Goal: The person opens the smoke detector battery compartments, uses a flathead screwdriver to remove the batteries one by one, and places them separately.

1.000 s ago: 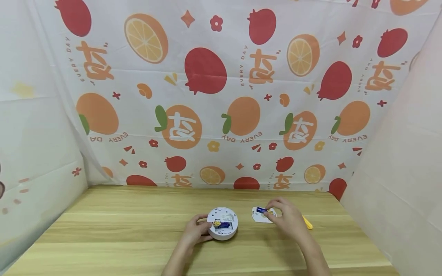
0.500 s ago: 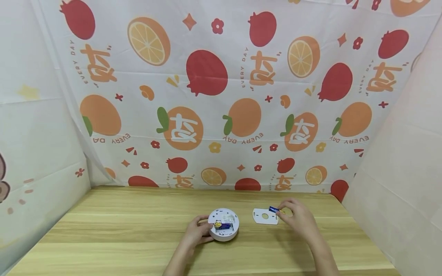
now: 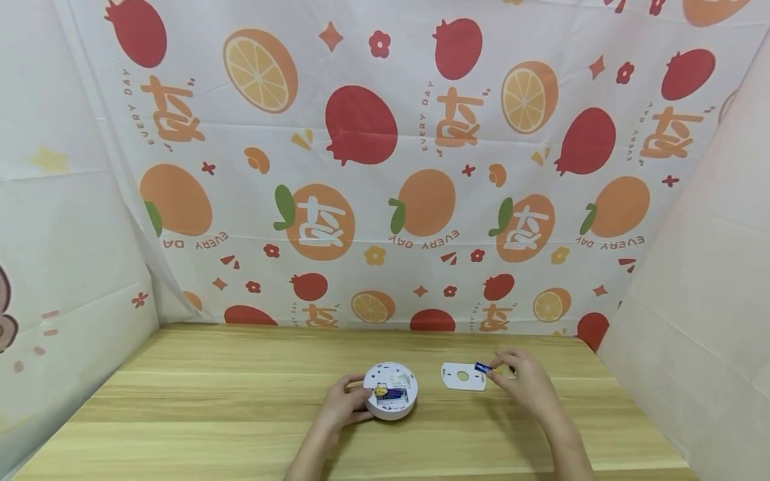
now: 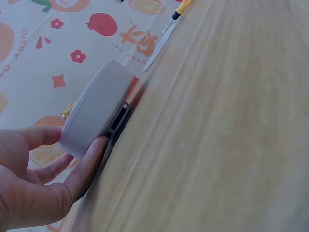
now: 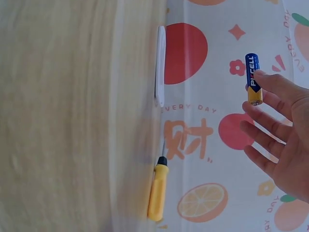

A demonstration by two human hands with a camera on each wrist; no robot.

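Observation:
My left hand [image 3: 339, 405] grips the side of a round white device [image 3: 404, 382], which looks like a smoke detector, with its open battery compartment facing up. Inside lies a blue battery [image 3: 394, 394], and a gold end [image 4: 67, 111] sticks up past the face in the left wrist view. Between thumb and forefinger, my right hand [image 5: 285, 125] pinches another battery [image 5: 252, 72], blue with a gold end and marked PKCELL. That hand hovers at the right edge of a flat white mounting plate [image 3: 450, 379] with a round hole, lying on the table.
A screwdriver [image 5: 158, 191] with a yellow handle lies on the wooden table [image 3: 240, 387] to the right of the plate; my right hand hides it in the head view. A fruit-print cloth [image 3: 373, 200] hangs behind, with pale cloth at both sides.
My right hand has moved right with the battery, from over the plate's middle to its right edge, uncovering the hole. The left hand keeps holding the device in place.

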